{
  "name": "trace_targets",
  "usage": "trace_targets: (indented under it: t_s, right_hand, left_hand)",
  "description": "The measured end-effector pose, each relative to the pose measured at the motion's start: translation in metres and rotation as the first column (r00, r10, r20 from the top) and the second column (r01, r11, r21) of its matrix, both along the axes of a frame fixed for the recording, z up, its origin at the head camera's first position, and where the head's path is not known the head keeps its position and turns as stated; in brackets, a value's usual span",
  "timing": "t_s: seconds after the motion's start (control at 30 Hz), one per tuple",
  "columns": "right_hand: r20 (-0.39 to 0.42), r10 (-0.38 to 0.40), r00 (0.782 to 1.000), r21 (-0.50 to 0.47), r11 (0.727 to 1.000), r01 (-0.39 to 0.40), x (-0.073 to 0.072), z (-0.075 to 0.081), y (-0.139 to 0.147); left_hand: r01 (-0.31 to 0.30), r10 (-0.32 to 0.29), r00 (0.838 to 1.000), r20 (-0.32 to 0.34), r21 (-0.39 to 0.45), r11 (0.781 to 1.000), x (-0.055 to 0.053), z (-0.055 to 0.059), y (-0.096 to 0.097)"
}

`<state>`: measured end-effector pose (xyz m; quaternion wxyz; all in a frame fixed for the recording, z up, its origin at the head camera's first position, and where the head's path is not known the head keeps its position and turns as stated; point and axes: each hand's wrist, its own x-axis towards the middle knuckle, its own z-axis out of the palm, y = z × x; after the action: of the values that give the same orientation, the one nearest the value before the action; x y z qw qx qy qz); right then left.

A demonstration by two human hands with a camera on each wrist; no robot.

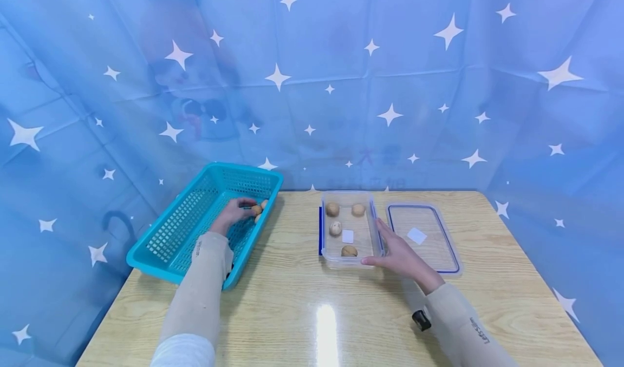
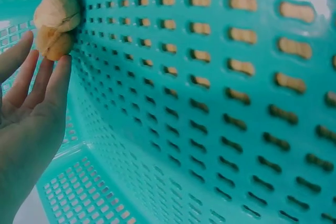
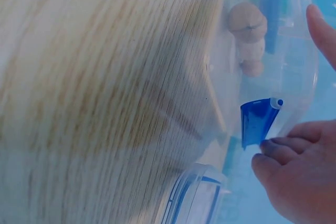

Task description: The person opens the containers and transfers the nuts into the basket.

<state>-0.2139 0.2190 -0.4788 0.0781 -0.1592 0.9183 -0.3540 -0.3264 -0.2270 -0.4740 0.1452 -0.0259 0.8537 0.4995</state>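
Inside the teal plastic basket point(image 1: 168, 275), my left hand point(image 1: 235, 214) reaches to the right-hand wall. Its extended fingers touch the lower of two walnuts point(image 2: 55, 44) stacked against the basket's side, while the thumb stays apart from them. A pale walnut point(image 2: 58, 11) sits just above that one. My right hand point(image 1: 401, 252) holds the clear food container point(image 1: 336, 260) by its near right corner, thumb at the front edge and fingers along the right side, close to a blue clip point(image 3: 257, 121). Several walnuts point(image 1: 349, 251) lie spread over the container's floor.
A clear lid with a blue seal point(image 1: 446, 242) lies flat to the right of the container. Another blue clip point(image 1: 320, 231) hangs along the container's left side. The wooden table point(image 1: 283, 302) meets a blue star-patterned curtain point(image 1: 331, 129) at the back.
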Motion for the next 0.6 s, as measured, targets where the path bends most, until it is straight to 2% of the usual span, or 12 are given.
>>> trace_targets:
  t_s: [0.1, 0.17, 0.33, 0.6]
  right_hand:
    - [0.004, 0.0, 1.0, -0.003, 1.0, 0.0, 0.0, 0.0, 0.0]
    - [0.006, 0.001, 1.0, -0.003, 1.0, -0.001, 0.0, 0.001, -0.001]
    - [0.01, -0.003, 1.0, -0.004, 1.0, 0.003, 0.0, 0.001, -0.002]
    - [0.017, -0.008, 1.0, 0.005, 1.0, 0.008, 0.001, 0.003, -0.002]
  left_hand:
    - [-0.001, 0.001, 0.999, -0.041, -0.006, 1.0, -0.001, 0.005, -0.001]
    - [-0.013, 0.013, 0.995, -0.095, 0.004, 1.0, -0.002, 0.01, -0.002]
    - [-0.022, 0.04, 0.973, -0.229, 0.08, 0.997, -0.002, 0.032, -0.002]
    - [0.008, 0.033, 0.96, -0.277, 0.143, 0.99, -0.005, 0.065, 0.015]
